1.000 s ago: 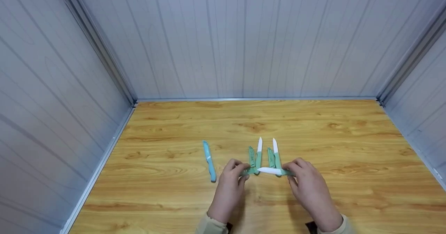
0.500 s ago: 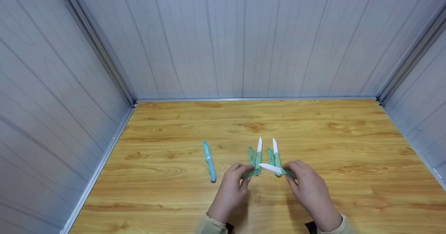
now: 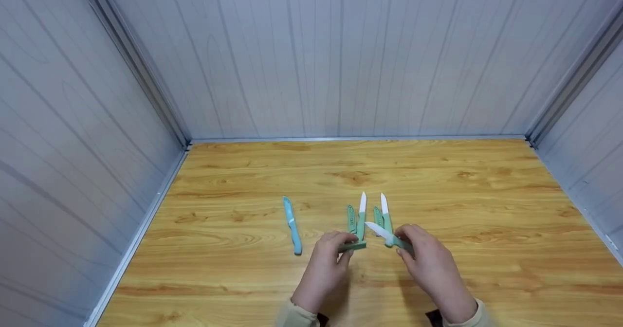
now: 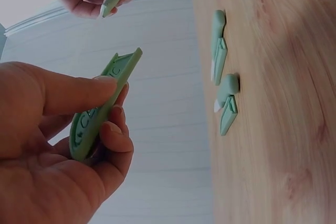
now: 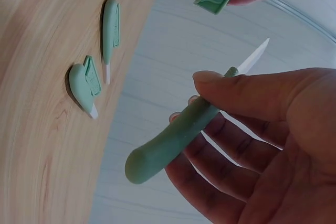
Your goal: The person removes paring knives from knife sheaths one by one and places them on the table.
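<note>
My left hand (image 3: 327,259) pinches a green knife sheath (image 4: 89,124) between thumb and fingers, its open end facing right in the head view. Raised lettering shows inside the sheath in the left wrist view. My right hand (image 3: 428,259) grips the green handle (image 5: 168,142) of a knife with a white blade (image 3: 378,230), which points up and left. Blade and sheath are apart. Just beyond the hands lie two more green-handled knives, a left one (image 3: 362,217) and a right one (image 3: 386,212), each with a green sheath beside it, the left sheath (image 3: 351,218) and right sheath (image 3: 378,219).
A blue knife (image 3: 292,227) in its blue sheath lies on the wooden table (image 3: 233,278), left of the hands. Pale panel walls (image 3: 311,64) enclose the table at the back and both sides.
The knife in my right hand has tilted, its blade tip swinging upward from nearly level. The sheath in my left hand has dropped slightly toward me, away from the blade tip.
</note>
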A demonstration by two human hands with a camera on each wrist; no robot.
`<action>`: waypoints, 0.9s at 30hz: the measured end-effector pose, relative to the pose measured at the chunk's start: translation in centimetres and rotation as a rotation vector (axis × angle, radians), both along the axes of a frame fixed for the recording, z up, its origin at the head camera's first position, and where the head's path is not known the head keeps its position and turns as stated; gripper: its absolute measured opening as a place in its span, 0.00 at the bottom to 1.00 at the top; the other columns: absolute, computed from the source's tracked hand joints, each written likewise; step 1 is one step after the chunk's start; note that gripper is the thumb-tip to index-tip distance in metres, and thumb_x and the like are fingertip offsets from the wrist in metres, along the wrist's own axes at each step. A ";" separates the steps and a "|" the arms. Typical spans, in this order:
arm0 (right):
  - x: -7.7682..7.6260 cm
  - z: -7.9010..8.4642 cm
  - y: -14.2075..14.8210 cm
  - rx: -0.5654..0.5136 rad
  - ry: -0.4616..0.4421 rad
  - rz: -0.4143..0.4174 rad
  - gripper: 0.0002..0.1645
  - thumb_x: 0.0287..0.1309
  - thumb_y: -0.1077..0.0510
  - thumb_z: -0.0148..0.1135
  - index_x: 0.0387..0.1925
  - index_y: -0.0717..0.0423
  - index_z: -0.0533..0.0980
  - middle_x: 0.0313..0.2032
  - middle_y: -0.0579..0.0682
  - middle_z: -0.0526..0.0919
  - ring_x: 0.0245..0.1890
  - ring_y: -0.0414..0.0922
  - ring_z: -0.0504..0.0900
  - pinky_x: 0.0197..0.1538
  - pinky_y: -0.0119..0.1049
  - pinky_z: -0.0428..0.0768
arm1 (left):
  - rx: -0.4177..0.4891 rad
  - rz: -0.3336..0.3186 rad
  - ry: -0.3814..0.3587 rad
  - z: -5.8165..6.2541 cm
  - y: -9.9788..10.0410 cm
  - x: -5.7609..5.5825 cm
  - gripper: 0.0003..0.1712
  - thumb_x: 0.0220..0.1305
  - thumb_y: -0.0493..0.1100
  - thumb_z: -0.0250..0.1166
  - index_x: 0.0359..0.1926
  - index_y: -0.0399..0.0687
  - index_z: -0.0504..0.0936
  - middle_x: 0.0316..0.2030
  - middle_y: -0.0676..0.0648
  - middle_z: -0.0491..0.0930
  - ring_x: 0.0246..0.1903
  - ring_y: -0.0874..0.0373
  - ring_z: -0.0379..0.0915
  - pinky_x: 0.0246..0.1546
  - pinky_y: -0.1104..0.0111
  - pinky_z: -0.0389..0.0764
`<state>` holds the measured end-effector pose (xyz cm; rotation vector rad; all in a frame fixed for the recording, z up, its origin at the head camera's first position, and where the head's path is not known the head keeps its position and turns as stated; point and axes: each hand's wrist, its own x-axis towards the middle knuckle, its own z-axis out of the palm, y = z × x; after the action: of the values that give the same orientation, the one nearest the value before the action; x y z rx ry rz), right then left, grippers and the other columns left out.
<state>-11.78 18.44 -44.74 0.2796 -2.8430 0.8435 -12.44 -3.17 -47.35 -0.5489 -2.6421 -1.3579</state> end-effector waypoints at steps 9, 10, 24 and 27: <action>-0.1 0.0 0.1 -0.028 -0.025 0.000 0.19 0.47 0.67 0.72 0.42 0.52 0.79 0.34 0.44 0.79 0.35 0.42 0.78 0.37 0.44 0.80 | 0.097 0.044 -0.018 -0.3 0.0 -0.2 0.09 0.56 0.29 0.68 0.33 0.45 0.78 0.30 0.55 0.78 0.30 0.66 0.73 0.29 0.66 0.79; -0.1 0.0 0.1 -0.028 -0.030 0.000 0.19 0.47 0.67 0.72 0.42 0.52 0.79 0.34 0.43 0.78 0.35 0.41 0.78 0.37 0.43 0.80 | 0.099 0.045 -0.022 -0.2 0.0 -0.2 0.09 0.56 0.30 0.68 0.33 0.45 0.78 0.30 0.55 0.78 0.30 0.66 0.73 0.30 0.66 0.80; -0.8 -0.5 0.2 -0.158 -0.200 0.014 0.17 0.48 0.66 0.72 0.39 0.50 0.76 0.31 0.43 0.78 0.30 0.39 0.76 0.33 0.37 0.76 | 0.098 0.066 -0.015 -0.4 0.0 -0.3 0.08 0.54 0.30 0.70 0.35 0.44 0.85 0.33 0.55 0.80 0.34 0.64 0.75 0.37 0.64 0.80; -1.1 -0.5 0.2 -0.193 -0.228 0.004 0.18 0.48 0.66 0.72 0.39 0.50 0.76 0.31 0.44 0.78 0.29 0.40 0.77 0.31 0.36 0.77 | 0.102 0.074 -0.038 -0.4 -0.1 -0.3 0.09 0.55 0.29 0.69 0.36 0.45 0.85 0.34 0.56 0.79 0.37 0.63 0.76 0.42 0.63 0.80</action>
<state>-12.87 18.67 -45.26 0.1735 -2.9347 1.2128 -12.75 -3.24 -47.79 -0.4126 -2.5768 -1.4854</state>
